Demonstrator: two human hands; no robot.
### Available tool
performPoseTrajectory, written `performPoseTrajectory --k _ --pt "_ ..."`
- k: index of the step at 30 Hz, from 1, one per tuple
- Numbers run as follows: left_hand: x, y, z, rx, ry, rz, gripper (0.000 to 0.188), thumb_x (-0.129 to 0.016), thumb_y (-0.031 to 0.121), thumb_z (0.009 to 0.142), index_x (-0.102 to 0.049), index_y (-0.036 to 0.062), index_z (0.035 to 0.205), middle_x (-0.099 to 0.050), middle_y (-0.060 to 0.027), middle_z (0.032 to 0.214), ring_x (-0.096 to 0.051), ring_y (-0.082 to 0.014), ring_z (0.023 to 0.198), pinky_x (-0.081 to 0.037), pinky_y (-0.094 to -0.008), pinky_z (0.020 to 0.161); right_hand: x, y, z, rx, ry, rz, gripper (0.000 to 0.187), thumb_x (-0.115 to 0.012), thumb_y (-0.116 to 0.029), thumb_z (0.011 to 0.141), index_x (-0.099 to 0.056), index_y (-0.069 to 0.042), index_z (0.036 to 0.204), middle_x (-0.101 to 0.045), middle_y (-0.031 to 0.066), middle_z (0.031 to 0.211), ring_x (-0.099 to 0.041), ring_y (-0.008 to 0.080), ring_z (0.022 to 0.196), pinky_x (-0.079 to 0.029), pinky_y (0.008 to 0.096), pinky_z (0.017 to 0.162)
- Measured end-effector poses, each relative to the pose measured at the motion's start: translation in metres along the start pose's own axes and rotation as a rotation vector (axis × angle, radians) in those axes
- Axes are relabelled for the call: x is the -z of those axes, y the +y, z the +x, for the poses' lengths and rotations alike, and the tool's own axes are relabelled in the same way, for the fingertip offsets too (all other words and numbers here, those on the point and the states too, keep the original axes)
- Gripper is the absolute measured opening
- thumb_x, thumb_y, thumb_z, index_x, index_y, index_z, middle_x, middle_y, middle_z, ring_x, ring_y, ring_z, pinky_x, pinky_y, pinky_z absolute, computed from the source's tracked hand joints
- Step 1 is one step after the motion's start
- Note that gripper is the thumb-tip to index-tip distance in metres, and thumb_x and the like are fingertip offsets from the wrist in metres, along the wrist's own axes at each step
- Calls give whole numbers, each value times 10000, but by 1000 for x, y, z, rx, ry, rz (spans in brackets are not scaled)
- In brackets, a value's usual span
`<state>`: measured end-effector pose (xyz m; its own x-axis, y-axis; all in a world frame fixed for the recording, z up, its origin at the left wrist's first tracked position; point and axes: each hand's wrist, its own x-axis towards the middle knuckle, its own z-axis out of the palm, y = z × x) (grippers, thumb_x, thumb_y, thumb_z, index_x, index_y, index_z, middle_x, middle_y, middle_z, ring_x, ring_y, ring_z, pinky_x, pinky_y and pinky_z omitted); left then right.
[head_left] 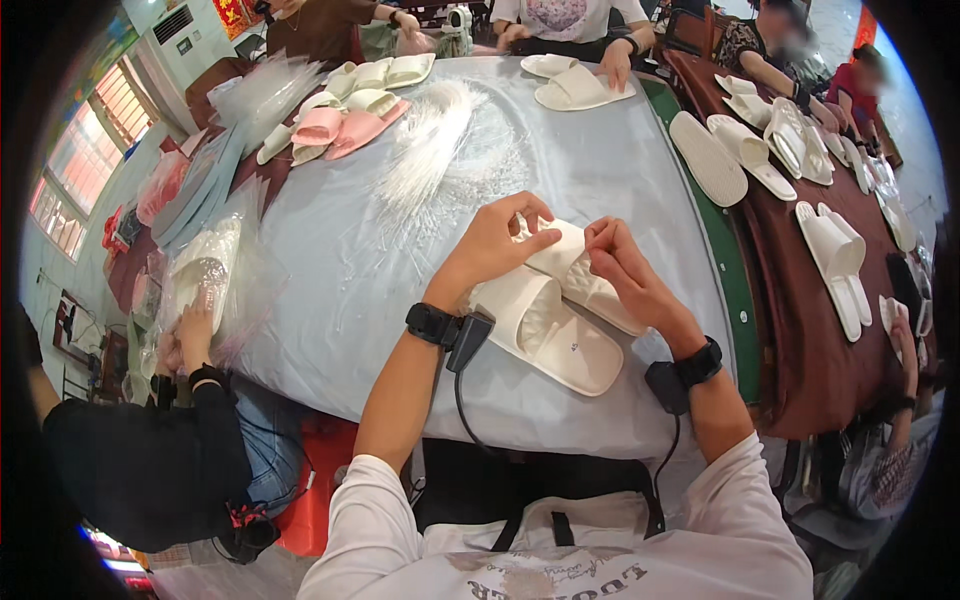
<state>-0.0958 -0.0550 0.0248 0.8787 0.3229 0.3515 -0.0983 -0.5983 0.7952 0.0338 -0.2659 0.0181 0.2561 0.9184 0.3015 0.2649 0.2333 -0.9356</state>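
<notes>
A pair of cream slippers (575, 345) lies side by side on the table in front of me, toes pointing away. My left hand (500, 245) is over the left slipper's strap, fingers curled and thumb drawn near them. Beside it, over the other slipper (598, 285), my right hand (630, 272) is closed in a pinch. Whatever either hand's fingertips hold is too small to make out. Just beyond my hands a loose bundle of thin clear plastic strands (430, 150) spreads across the table.
The table has a pale grey cover (330, 300). Pink slippers (365, 127) and cream ones stand at the far left. A co-worker's hand (195, 325) handles a bagged slipper on the left. More slippers (840, 265) line a brown-covered table at right. Others work across the table.
</notes>
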Motion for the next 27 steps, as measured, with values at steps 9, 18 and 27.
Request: performPoseTrajectory --k 9,18,27 --pt "-6 33 -9 -306 -208 -126 207 -893 166 800 -778 87 954 -639 32 776 -459 -49 654 -355 -238 570 -28 11 8 -19 347 19 121 -434 -148 1122 -439 -41 1178 -468 35 1091 -472 100 935 -440 253 845" --pt "-11 28 -4 -319 -61 -161 105 -841 136 862 -770 73 908 -642 32 762 -399 -64 627 -310 -244 548 -17 6 9 -15 287 156 191 -465 -206 1119 -537 -29 1105 -558 26 987 -505 95 841 -439 256 784" --pt "-5 14 -2 -28 71 -251 173 -809 225 910 -751 64 935 -431 73 628 -328 -37 595 -261 -264 522 -8 -4 8 -95 173 233 231 -531 -229 1097 -614 -29 1016 -496 -43 695 -423 60 634 -364 233 616"
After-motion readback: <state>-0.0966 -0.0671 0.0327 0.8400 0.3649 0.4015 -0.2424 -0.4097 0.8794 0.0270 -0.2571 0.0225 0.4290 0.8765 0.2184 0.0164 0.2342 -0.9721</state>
